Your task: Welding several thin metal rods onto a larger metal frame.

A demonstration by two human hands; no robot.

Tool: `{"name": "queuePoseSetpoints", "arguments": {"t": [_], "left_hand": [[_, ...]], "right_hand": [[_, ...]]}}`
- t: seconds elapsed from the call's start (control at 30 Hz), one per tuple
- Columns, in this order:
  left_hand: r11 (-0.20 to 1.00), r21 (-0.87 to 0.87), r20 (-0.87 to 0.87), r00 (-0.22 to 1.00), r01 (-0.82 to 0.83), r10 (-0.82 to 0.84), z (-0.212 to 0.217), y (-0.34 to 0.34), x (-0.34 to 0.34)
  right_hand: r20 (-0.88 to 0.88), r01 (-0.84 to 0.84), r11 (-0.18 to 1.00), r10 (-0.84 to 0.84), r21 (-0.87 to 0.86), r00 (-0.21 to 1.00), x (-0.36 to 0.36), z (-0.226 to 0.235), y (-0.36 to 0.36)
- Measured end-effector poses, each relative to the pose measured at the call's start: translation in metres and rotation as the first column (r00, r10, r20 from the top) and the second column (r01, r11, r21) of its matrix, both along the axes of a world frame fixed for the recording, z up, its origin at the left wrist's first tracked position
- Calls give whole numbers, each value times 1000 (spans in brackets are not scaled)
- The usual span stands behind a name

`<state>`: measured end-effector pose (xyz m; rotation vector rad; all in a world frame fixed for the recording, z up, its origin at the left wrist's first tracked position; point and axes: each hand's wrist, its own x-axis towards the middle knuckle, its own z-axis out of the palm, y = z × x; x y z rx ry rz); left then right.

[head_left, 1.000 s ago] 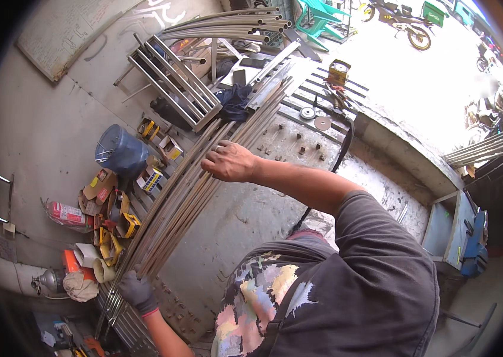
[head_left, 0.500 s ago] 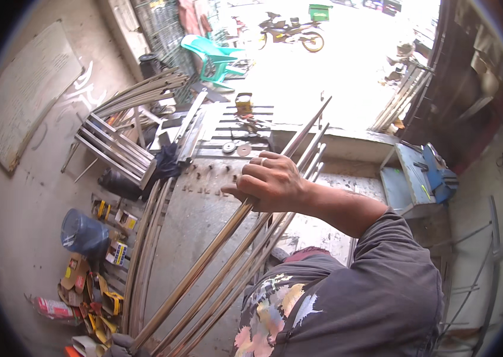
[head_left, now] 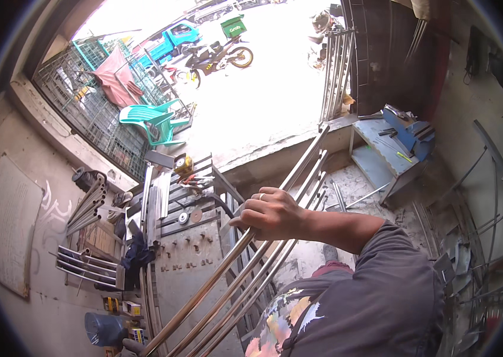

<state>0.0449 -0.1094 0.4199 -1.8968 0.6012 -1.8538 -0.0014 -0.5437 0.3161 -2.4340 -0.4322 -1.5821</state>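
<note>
- Workshop floor [head_left: 198,279], concrete, cluttered; green chair [head_left: 153,122] at eleven o'clock, street beyond.
- Right hand [head_left: 272,214] closed round the metal rods [head_left: 233,279], a bundle running seven to one o'clock.
- Left hand [head_left: 132,346] gloved at the bundle's lower end; grip cannot be told.
- Advisable: keep rods level and together, clear of the blue bench [head_left: 394,149].

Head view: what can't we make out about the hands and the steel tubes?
- Left hand: cut off by the lower edge; only a gloved bit shows, so its grip cannot be told.
- Right hand: palm side hidden behind its own knuckles and the tubes; how many it clasps is unclear.
- Lower tube ends: run out of frame at the bottom.
- Small parts on the workbench: too small to identify.
</note>
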Motion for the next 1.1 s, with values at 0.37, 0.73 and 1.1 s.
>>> {"name": "queuePoseSetpoints", "arguments": {"t": [0.37,0.73,1.1], "left_hand": [[983,-93,-378,908,160,-183,36,-335,-20],[855,2,-361,798,518,-482,11,-530,53],[500,69,-467,471,863,-748,-28,-722,81]], "right_hand": [[33,267,950,-275,160,961,-87,14,-262],[-227,350,793,-270,499,936,-228,-7,-331],[-478,793,-283,673,539,565,-277,-272,-360]]}}
